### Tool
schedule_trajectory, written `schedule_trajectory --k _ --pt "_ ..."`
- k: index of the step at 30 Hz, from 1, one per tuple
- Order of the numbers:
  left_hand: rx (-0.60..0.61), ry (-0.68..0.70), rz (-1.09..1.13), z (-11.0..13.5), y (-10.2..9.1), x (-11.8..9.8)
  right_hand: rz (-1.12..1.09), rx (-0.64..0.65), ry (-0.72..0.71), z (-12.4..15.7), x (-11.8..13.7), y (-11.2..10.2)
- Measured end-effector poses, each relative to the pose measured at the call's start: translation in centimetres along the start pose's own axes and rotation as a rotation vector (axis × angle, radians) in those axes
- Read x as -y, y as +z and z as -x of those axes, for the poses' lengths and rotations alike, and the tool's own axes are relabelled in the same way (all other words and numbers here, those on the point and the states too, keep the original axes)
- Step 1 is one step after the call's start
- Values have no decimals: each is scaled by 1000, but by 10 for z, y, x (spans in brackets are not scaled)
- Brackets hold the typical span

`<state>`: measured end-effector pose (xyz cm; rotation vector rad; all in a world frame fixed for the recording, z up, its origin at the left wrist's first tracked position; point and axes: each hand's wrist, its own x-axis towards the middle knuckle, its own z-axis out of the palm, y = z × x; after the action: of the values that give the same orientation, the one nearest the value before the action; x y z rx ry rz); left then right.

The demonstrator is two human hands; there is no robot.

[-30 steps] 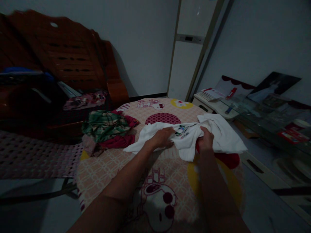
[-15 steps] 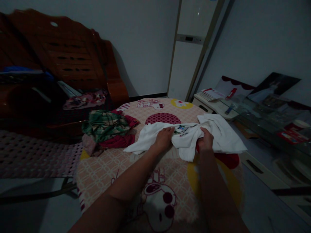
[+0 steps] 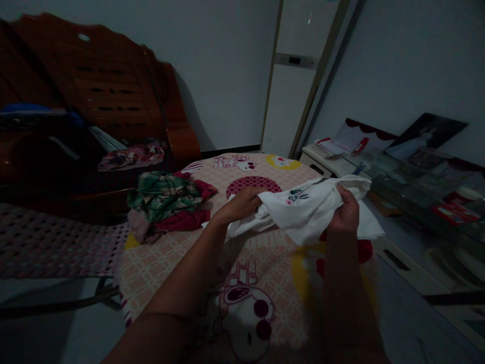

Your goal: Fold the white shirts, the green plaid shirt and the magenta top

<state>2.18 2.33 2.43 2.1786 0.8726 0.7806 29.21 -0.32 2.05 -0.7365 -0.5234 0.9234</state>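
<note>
White cloth garment with a small coloured print [image 3: 288,212]: drawn between my hands over the round, pinkish-beige patterned tablecloth [image 3: 170,268], near edge drooping, left end bunched.
My left hand [image 3: 246,203]: fingers curled closed on the garment's left part; if I have only the upper layer, those beneath could slip and crease.
My right hand [image 3: 346,209]: thumb pressed down, gripping the raised right end; an uneven pull could skew the print.
White flat cloth layers [image 3: 371,225]: below that end; dim here, so perhaps separate, perhaps the same garment. Dragging could ruffle them.
Tablecloth: a low sweep could catch and rumple it.
Green plaid and crimson fabric heap [image 3: 166,197]: close to the garment's left tail; swinging wide could snag it.
</note>
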Motion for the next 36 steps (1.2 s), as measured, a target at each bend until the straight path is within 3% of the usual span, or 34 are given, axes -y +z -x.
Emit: schedule_trajectory --k 3,7,12,16,19,22,24,26,28,31,33,36 --pt "-33 -14 246 7 -1 -19 -74 170 44 22 27 14" --pt "-49 -55 422 12 2 -24 -82 199 -50 33 40 19" --pt "228 -137 50 8 -11 5 126 185 141 17 18 7" --pt "255 -266 -89 9 -23 33 323 210 180 6 -14 2" --pt "99 -412 83 7 -24 56 381 129 213 -6 -36 13" --pt "-301 -519 200 0 -18 81 283 -39 88 -21 -55 32" --pt "-582 -448 147 -4 -14 98 190 -20 -25 -29 -63 43" --pt "-700 -338 37 -4 -13 114 165 95 -83 -34 -68 47" --pt "-675 -309 -52 -2 -15 126 205 163 -96 -35 -72 42" --pt "-589 -367 -130 4 -20 133 315 108 -73 -27 -81 25" --pt "-514 -382 -163 5 -22 130 409 126 -31 -18 -91 14" --pt "-361 -377 -254 3 -17 118 563 271 21 -1 -109 7"
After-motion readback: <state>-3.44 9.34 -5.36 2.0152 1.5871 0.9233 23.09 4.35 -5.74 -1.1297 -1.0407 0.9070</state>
